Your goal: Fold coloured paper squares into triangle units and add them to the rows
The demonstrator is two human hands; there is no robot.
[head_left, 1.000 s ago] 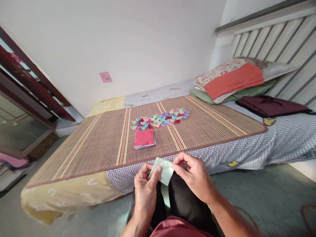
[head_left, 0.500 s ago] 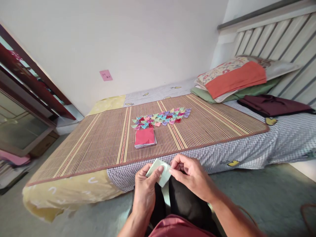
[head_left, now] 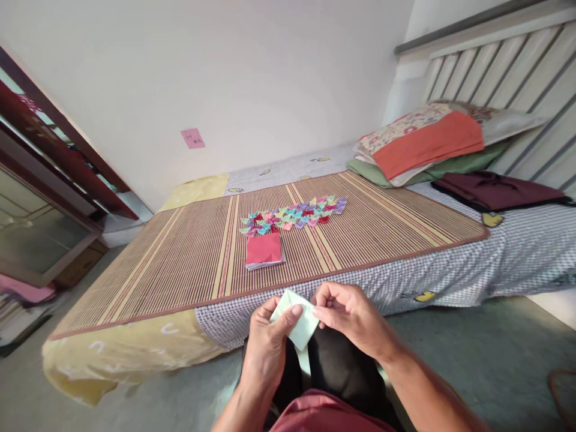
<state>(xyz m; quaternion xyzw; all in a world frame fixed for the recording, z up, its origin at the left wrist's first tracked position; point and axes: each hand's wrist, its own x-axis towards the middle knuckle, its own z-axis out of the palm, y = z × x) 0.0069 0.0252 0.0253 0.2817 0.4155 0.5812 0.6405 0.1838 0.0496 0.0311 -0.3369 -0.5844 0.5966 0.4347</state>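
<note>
Above my lap, a pale green piece of folded paper (head_left: pixel 302 329) is held between both hands. My left hand (head_left: pixel 270 336) grips its left side, the thumb lying flat across the face. Thumb and fingertips of my right hand (head_left: pixel 344 312) pinch the paper's right corner. A crease runs near its top corner. Just beyond, on the bamboo mat (head_left: pixel 180 264), lies a stack of square paper (head_left: pixel 264 249) with a red sheet on top. Behind that stack, several small folded paper pieces (head_left: pixel 294 216) in many colours are set out in rows.
A bed with a checked sheet (head_left: pixel 450 282) and a yellow cloth (head_left: pixel 135 348) lies in front of me. Pillows (head_left: pixel 427 141) and a folded maroon cloth (head_left: pixel 499 191) are at the right. A pink note (head_left: pixel 192 138) is on the wall; a cabinet (head_left: pixel 36 210) stands left.
The green paper has shifted slightly right and toward me, and its face has turned more to the camera. Both hands keep their hold on it.
</note>
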